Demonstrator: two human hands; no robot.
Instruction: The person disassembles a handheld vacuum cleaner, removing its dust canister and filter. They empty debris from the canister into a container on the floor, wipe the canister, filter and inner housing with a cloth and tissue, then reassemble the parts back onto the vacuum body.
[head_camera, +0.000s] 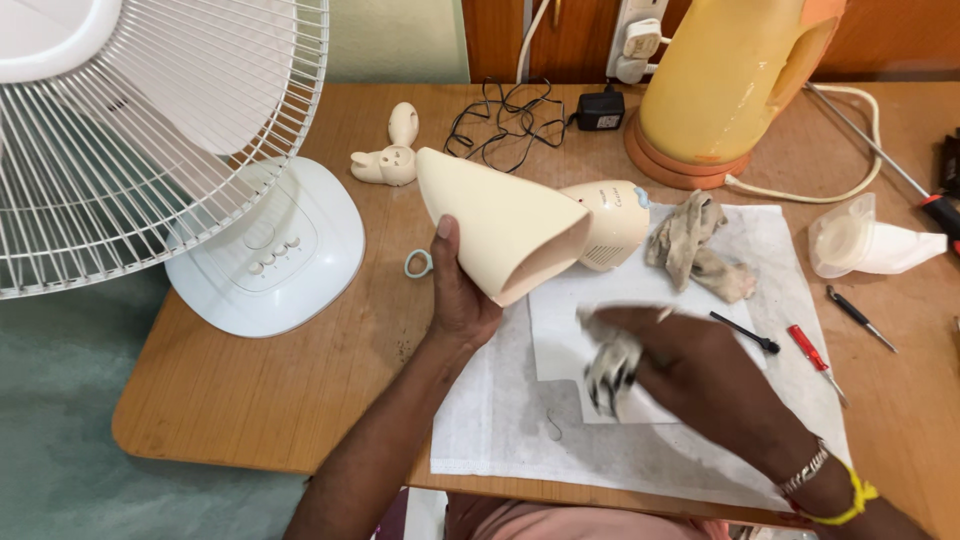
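A white pedestal fan (150, 130) is standing at the far left, its round base (270, 250) resting on the wooden surface (250, 390). Just right of the base, a small pale blue ring (418, 264) is lying flat, and behind it a cream rabbit-shaped piece (388, 155) is sitting near a tangle of thin black cable (500, 125) leading to a black adapter (600, 108).

The left hand (455, 300) is gripping a cream cone-shaped housing (500, 225) from below, fingers wrapped around its lower side, thumb lying up along the near face; the open wide end is facing down and to the right. The housing is being held clear above a white cloth sheet (520, 420). Behind it, a rounded cream body with a vent grille (610, 225) is lying on the sheet.

The right hand (700, 375) is closing its fingers around a soiled rag (612, 372), blurred by motion, just below the housing mouth. A second crumpled rag (695, 245) is lying further right. A black-tipped tool (745, 333) and a red-handled screwdriver (812, 355) are resting near the wrist. A yellow kettle-like vessel (730, 80) is standing at the back, and a translucent plastic piece (860, 240) is lying at the far right.
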